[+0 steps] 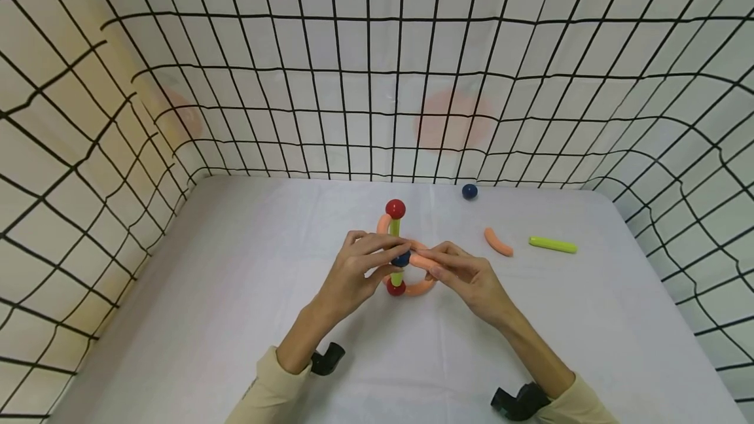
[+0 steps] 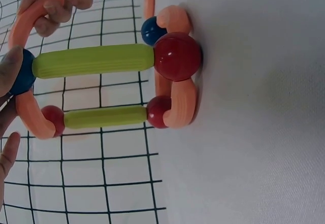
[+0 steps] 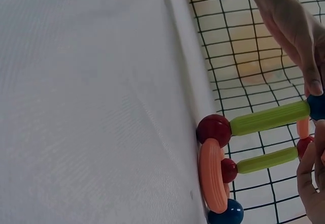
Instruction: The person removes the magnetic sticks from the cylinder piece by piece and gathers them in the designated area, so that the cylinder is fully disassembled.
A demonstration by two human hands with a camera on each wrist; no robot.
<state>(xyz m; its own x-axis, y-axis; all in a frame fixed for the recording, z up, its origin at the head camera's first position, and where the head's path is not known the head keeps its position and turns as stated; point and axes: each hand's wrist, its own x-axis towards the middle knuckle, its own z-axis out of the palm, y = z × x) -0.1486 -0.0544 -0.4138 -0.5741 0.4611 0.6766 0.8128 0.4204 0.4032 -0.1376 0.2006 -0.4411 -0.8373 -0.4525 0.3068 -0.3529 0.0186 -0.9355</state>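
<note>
Just below frame centre, left hand [image 1: 359, 267] pinches a blue ball [image 1: 400, 258] atop a green rod [image 2: 94, 61]; right hand [image 1: 471, 280] grips a curved orange piece [image 1: 423, 262], end at the ball, seating hard to tell. Best brace ball, press straight, avoid tipping rod. Loose green stick [image 1: 552, 245] farther right.
</note>
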